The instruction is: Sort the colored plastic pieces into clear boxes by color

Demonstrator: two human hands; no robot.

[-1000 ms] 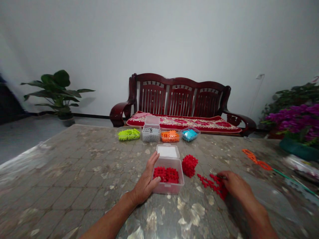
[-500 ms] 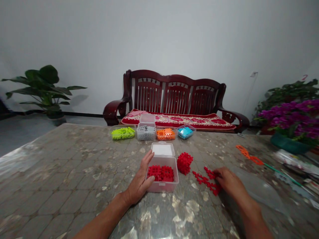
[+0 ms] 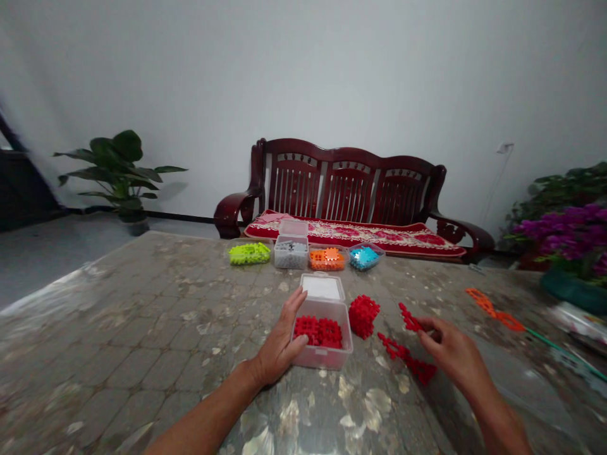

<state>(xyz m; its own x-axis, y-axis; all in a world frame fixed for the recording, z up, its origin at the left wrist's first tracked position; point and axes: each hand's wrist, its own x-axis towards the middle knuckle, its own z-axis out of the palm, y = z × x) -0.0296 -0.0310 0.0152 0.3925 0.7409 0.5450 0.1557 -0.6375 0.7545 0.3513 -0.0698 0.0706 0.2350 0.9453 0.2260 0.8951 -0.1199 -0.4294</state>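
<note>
**Operator:** State the condition of the right hand [image 3: 450,351].

**Technician:** Lower right of the frame. Its grip pinches the near end of a flat red piece [image 3: 408,317] between thumb and fingers. The piece's long axis slants from upper left to lower right, free end toward the upper left. Whether it touches the tabletop [image 3: 190,354] cannot be told.

**Operator:** And the left hand [image 3: 279,347]?

**Technician:** Lower centre. Grip spread: fingers along the left wall of the clear box [image 3: 322,360], thumb over its near-left rim. Red parts [image 3: 317,332] lie inside.

**Operator:** Which spatial relation governs?

**Technician:** The loose red pieces [image 3: 393,346] lie on the tabletop below and left of the pinched piece, strung toward the lower right. The right hand is nearer to them. A red cube [image 3: 364,316] stands between the pinched piece and the box, just beside the box's right wall.
</note>
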